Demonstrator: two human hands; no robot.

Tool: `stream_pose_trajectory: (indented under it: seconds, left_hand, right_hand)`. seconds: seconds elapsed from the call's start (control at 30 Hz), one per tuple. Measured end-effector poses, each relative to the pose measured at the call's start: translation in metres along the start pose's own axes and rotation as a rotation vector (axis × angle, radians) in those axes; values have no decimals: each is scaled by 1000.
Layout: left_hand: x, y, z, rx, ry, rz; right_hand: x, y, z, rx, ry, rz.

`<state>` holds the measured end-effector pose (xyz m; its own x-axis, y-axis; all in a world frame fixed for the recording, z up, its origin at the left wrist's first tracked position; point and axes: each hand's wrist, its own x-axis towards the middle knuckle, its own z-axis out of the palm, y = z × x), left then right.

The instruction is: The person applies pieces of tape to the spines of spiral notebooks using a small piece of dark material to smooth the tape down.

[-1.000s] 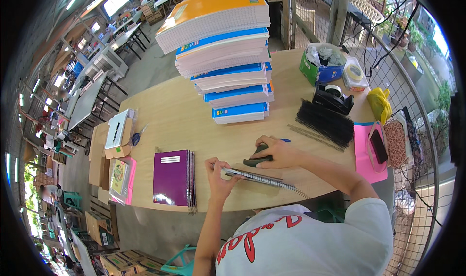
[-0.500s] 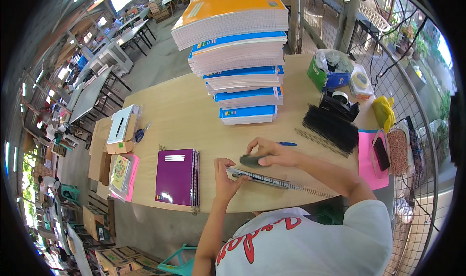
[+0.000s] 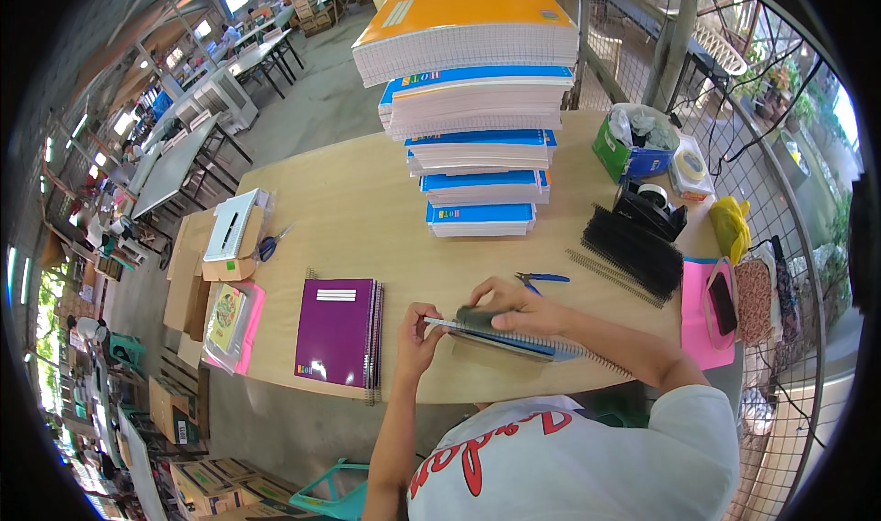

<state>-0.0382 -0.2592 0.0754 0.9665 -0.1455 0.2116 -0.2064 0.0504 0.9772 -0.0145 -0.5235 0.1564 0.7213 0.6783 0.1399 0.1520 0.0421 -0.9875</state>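
A notebook [image 3: 537, 344] is held on edge near the table's front, its spine facing up. A metal spiral coil [image 3: 598, 360] runs along that spine and sticks out past its right end. My left hand [image 3: 418, 339] is closed, pinching the notebook's left end between thumb and fingers. In my right hand [image 3: 528, 308] is a dark grey-green pad [image 3: 474, 318], gripped from above and resting against the spine; its exact kind is unclear. Blue-handled pliers [image 3: 545, 278] lie just beyond the right hand. To the left lies a purple spiral notebook [image 3: 336, 333], flat on the table.
Tall stacks of books [image 3: 482, 218] rise at the back. Black coils [image 3: 633, 250], a tape dispenser [image 3: 650, 209], a green-blue box [image 3: 633, 145] and a phone [image 3: 722, 303] on a pink sheet occupy the right. Scissors [image 3: 271, 244] and cardboard boxes [image 3: 188, 282] sit left.
My right hand has brought the dark pad down onto the notebook's spine. The notebook has tilted, showing more of its blue side. The pliers show more fully.
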Motion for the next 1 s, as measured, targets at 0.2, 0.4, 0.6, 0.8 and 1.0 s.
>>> stream_pose_trajectory:
  seconds: [0.2,0.4,0.6,0.8,1.0]
  left_hand:
    - [-3,0,-7,-41,10,-27]
    - [-2,-4,-10,-101,86,-95]
    - [1,1,-10,-140,81,-84]
    - [7,-6,-7,-230,-14,-40]
    - [-4,-19,-3,-320,24,-27]
  right_hand:
    - [16,17,-12,-234,-14,41]
    - [29,16,-9,-401,-31,31]
    - [43,16,-4,-326,-53,59]
    - [48,116,-25,-661,-45,169]
    - [-39,163,-23,-1227,514,584]
